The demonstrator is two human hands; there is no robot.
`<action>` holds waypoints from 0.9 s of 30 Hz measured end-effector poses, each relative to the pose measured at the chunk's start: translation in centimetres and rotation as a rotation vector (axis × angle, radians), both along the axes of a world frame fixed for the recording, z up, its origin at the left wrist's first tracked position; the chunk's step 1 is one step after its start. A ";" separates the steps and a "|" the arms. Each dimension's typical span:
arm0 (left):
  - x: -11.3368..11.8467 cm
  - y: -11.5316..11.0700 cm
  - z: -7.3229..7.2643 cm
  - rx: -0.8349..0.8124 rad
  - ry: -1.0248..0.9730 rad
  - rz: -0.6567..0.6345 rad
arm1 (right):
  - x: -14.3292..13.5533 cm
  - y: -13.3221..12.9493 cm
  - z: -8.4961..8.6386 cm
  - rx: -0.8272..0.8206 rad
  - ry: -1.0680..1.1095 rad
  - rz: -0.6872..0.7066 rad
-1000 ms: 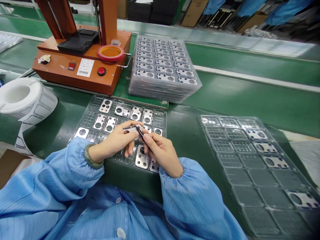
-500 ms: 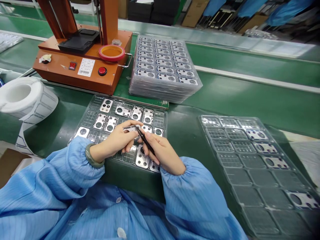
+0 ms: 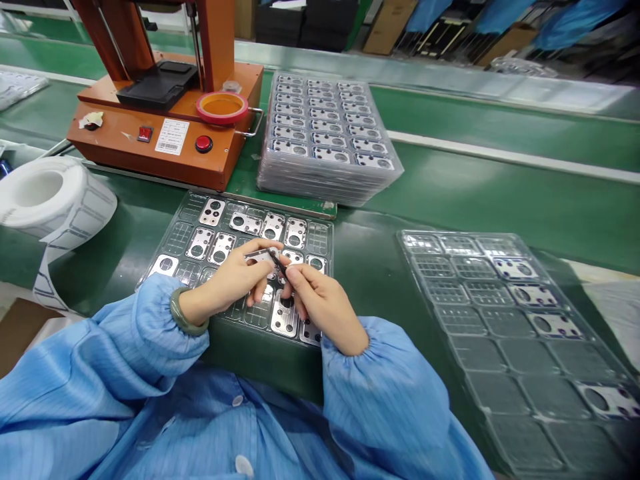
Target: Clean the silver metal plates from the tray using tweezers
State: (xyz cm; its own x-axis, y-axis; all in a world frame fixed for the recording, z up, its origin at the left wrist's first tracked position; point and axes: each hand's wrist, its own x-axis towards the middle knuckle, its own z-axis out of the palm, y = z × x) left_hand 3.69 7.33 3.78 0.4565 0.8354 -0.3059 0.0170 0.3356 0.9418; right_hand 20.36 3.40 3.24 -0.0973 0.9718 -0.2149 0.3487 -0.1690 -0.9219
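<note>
My left hand (image 3: 237,277) is closed on a small silver metal plate (image 3: 258,256), tilted and partly hidden by the fingers. Black tweezers (image 3: 279,261) are pinched in my right hand (image 3: 325,300), their tips at the plate's right end. Whether the tips grip anything is too small to make out. Below both hands lies a clear plastic tray (image 3: 179,237) with several silver plates in its compartments, each with one large round hole and smaller dark ones. My forearms cover part of its near side.
An orange press machine (image 3: 150,153) stands at the back left, a roll of tape (image 3: 223,108) on it. Beside it is a stack of filled trays (image 3: 327,177). A white label roll (image 3: 90,200) sits at left. Another clear tray (image 3: 525,355) at right holds several plates.
My right hand has turned slightly, and less of the tweezers' length shows behind its fingers. The tips stay at the plate in my left hand, which has hardly moved.
</note>
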 end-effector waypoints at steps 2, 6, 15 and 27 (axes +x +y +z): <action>0.0 0.0 0.0 0.001 0.003 0.007 | 0.1 0.0 -0.1 -0.002 -0.031 0.002; 0.0 0.0 0.2 -0.007 -0.016 0.006 | 0.1 0.1 -0.6 0.063 -0.068 -0.005; -0.3 -0.2 0.1 -0.015 -0.079 -0.030 | 0.1 0.2 -0.6 -0.055 0.161 0.032; -0.1 -0.1 0.0 -0.016 -0.081 -0.030 | 0.1 0.3 -1.1 -0.026 0.162 0.006</action>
